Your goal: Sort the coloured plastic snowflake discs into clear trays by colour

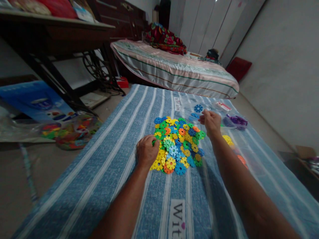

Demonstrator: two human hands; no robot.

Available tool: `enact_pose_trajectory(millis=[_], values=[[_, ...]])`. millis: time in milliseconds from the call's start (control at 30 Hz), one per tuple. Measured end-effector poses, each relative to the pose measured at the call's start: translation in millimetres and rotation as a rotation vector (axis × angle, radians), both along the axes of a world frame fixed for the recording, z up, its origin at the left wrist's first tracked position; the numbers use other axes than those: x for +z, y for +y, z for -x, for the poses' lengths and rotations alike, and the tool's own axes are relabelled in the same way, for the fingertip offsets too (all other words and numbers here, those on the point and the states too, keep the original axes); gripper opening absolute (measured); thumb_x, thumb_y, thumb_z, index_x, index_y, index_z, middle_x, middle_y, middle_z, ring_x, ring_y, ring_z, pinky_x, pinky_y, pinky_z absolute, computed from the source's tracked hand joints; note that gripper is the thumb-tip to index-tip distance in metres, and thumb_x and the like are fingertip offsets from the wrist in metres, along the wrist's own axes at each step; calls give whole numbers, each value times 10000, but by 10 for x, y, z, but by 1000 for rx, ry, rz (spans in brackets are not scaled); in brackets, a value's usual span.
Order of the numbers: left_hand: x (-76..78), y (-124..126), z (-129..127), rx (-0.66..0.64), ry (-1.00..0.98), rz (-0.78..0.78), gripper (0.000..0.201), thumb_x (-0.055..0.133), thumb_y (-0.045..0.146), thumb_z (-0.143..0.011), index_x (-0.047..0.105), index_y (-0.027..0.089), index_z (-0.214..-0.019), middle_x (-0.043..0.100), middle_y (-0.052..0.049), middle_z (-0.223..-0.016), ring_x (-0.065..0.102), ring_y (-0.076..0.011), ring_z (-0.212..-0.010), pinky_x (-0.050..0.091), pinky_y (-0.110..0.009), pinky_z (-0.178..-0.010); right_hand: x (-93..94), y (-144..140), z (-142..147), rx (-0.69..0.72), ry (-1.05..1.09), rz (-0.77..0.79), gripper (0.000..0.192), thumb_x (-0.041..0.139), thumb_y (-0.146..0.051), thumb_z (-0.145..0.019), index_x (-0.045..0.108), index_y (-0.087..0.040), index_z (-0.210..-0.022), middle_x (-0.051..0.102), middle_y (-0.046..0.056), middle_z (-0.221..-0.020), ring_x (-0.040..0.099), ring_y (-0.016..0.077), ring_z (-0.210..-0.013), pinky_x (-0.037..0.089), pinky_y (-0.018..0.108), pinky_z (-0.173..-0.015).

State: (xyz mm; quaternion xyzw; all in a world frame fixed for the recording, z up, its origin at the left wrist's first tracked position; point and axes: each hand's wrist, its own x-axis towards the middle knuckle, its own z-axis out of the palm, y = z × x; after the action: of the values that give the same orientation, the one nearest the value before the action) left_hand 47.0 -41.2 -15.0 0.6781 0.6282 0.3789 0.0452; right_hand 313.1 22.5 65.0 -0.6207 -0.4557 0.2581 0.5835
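On the striped blue cloth (pixel 104 166), mid-width, lies a heap of coloured gear discs (pixel 178 144). Left hand (pixel 147 152) rests curled at the heap's near-left edge, fingers pinching a green disc. Right hand (pixel 211 122) hovers closed at the far-right edge; contents unclear. Loose blue discs (pixel 198 109) lie just beyond.

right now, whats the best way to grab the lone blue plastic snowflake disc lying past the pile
Pinch the lone blue snowflake disc by its notched rim, coming from above. It lies flat on the clear plastic sheet, apart from the pile of multicoloured discs, so its edge looks free all round. The right hand is nearest.
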Motion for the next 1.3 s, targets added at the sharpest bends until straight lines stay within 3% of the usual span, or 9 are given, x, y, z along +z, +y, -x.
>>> enact_pose_trajectory(millis=[167, 300, 433, 567, 900, 1167, 1300], values=[[12, -5, -11, 7, -5, 15, 112, 553, 235, -821, 648, 215, -765, 748, -65, -1007, 674, -241, -997, 503, -377, -923, -228, -327, 61, 318, -294, 116, 358, 584, -515, -767, 629, -181, -647, 580, -11, -548, 544, 139, -529, 393, 248, -522], [35, -13, -15, -9, -1, 34, 113, 550, 241, -828, 644, 215, -771, 746, -64, -1016, 672, -238, -1003, 499, -375, -928, -451, -671, 183, 401, -650, 62, 224, 543, -331, -839, 689, -193, -741, 657, 21, -702, 594, 161, -664, 428, 275, -637], [27, -10, -11, -12, -6, 18, 119, 539, 244, -835, 641, 216, -782, 744, -66, -1029, 672, -234, -1003, 498, -375, -931, -463, -858, 311, 539, -846, -63, 164, 564, -252, -874, 721, -205, -877, 705, 83, -957, 633, 208, -921, 478, 319, -820], [7, 0, -6, -21, -4, -5, 125, 533, 249, -834, 644, 218, -785, 743, -67, -1009, 672, -229, -990, 503, -368, -922, -391, -945, 409, 631, -979, -21, 145, 666, -204, -805, 726, -182, -935, 685, 116, -1101, 614, 251, -1040, 475, 362, -925], [18, 2, -3, -19, -3, 10, 130, 531, 252, -836, 642, 221, -777, 740, -60, -1021, 664, -218, -992, 495, -357, -930, -340, -934, 508, 616, -1091, 161, 174, 683, -262, -840, 709, -156, -975, 645, 135, -1196, 607, 257, -1096, 469, 348, -959], [42, -16, -15, -16, -4, 17, 128, 535, 254, -839, 637, 227, -766, 741, -53, -1002, 660, -216, -980, 490, -346, -912, -397, -925, 528, 536, -1085, 138, 93, 638, -239, -869, 713, -189, -886, 682, 114, -1108, 629, 235, -1029, 483, 318, -898], [57, -24, -14, -24, -2, 36, 127, 532, 251, -843, 632, 223, -769, 739, -58, -1011, 660, -219, -994, 485, -353, -922, -463, -927, 508, 502, -1017, 57, 191, 546, -230, -915, 719, -198, -838, 698, 107, -1048, 641, 209, -971, 491, 303, -878]])
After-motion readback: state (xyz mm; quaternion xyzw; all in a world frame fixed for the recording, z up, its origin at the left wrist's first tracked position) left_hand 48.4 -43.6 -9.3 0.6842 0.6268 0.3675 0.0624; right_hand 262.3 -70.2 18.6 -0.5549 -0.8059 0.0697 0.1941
